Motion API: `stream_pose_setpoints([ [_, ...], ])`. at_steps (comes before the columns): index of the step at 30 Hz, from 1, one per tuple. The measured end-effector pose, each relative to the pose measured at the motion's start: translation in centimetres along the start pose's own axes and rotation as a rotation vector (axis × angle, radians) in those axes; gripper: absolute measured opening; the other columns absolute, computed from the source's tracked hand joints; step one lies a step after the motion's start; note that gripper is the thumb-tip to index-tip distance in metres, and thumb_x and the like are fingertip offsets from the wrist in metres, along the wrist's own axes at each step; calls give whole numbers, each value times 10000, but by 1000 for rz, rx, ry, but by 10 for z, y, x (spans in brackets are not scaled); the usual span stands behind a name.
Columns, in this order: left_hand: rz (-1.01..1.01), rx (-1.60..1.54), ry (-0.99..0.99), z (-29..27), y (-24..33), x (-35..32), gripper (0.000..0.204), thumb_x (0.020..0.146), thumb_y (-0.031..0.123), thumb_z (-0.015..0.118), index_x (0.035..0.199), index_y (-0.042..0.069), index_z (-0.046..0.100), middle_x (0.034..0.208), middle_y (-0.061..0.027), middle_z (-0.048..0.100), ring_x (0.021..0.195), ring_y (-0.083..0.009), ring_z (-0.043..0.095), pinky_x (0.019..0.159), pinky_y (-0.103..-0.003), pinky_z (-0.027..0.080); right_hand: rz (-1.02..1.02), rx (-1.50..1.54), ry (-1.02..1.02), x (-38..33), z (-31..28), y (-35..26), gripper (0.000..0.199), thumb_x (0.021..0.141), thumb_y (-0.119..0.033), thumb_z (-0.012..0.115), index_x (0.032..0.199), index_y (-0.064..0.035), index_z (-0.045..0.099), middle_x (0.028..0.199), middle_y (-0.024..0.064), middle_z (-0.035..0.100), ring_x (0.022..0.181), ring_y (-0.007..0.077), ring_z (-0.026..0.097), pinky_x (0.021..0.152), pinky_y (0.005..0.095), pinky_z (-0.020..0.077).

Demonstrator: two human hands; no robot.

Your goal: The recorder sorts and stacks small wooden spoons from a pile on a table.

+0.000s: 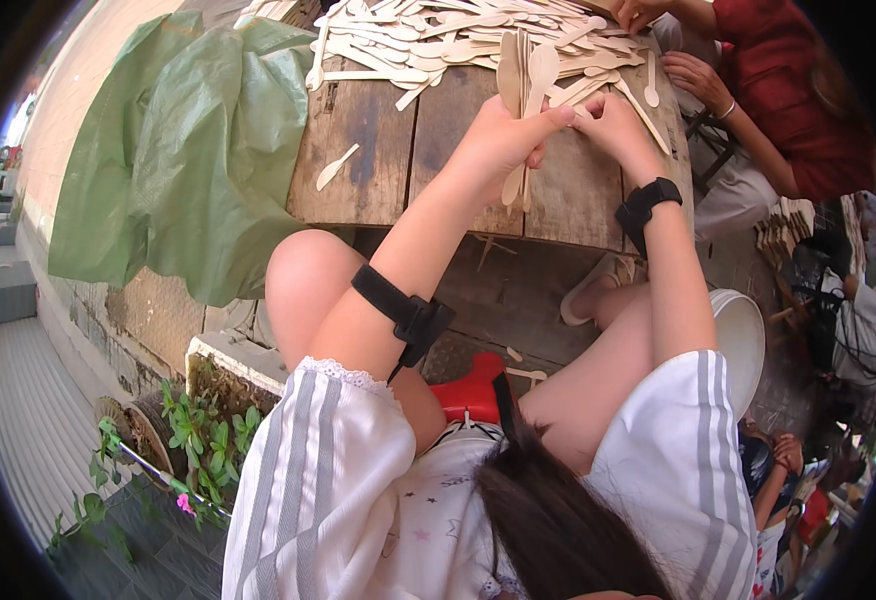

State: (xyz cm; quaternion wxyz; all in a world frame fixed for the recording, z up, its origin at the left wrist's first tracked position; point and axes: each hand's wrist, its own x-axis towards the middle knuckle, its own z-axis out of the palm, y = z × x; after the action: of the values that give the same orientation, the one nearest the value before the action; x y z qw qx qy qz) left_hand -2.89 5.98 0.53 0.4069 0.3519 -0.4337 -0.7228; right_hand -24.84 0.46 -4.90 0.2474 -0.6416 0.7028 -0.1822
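My left hand [503,145] is wrapped around an upright bundle of pale wooden spoons [542,72], whose rounded ends stick up above my fist and whose other ends show below it. Close beside it, on the right, my right hand [618,130] has its fingers bent and pinched together near my left thumb. Whether something small is between those fingertips is hidden. Both hands are over a weathered plank table [363,150]. Beyond them spreads a heap of loose wooden spoons and knives [398,45]. A single wooden knife [337,167] lies apart at the left.
A green plastic sheet [188,150] hangs over the table's left side. Across the right corner sits a person in a red top [788,90], hands by the heap. A white bucket [743,350] stands by my right arm. Leafy plants [208,440] grow at lower left.
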Motion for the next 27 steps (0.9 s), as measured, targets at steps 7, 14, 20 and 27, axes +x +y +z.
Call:
stream_pose_setpoints([
  [7, 53, 104, 181, -7, -2, -4, 263, 814, 216, 718, 791, 107, 480, 620, 44, 446, 514, -67, 362, 499, -245, 319, 104, 487, -45, -17, -40, 4, 464, 736, -165, 753, 1113, 10, 547, 929, 57, 628, 845, 100, 581, 727, 208, 445],
  [14, 128, 154, 138, -3, 0, 2, 237, 820, 213, 712, 850, 83, 516, 623, 47, 423, 527, -74, 366, 513, -248, 321, 23, 976, 187, -49, -83, 17, 260, 840, -172, 692, 1070, -77, 618, 892, -60, 618, 741, 3, 519, 620, 185, 400],
  [20, 101, -6, 11, 6, -10, 14, 277, 849, 287, 695, 931, 52, 575, 642, 55, 411, 534, -70, 338, 526, -242, 321, -233, 1160, -97, -70, -87, 7, 232, 895, -181, 618, 1093, -61, 598, 899, -22, 587, 802, 44, 509, 720, 201, 402],
  [27, -153, 194, -422, 39, -24, 3, 450, 920, 501, 515, 965, 61, 598, 682, 50, 403, 596, -77, 369, 548, -235, 332, -297, 770, -228, -79, -72, -12, 259, 896, -272, 611, 1090, -101, 599, 918, -74, 560, 847, 19, 468, 742, 186, 355],
])
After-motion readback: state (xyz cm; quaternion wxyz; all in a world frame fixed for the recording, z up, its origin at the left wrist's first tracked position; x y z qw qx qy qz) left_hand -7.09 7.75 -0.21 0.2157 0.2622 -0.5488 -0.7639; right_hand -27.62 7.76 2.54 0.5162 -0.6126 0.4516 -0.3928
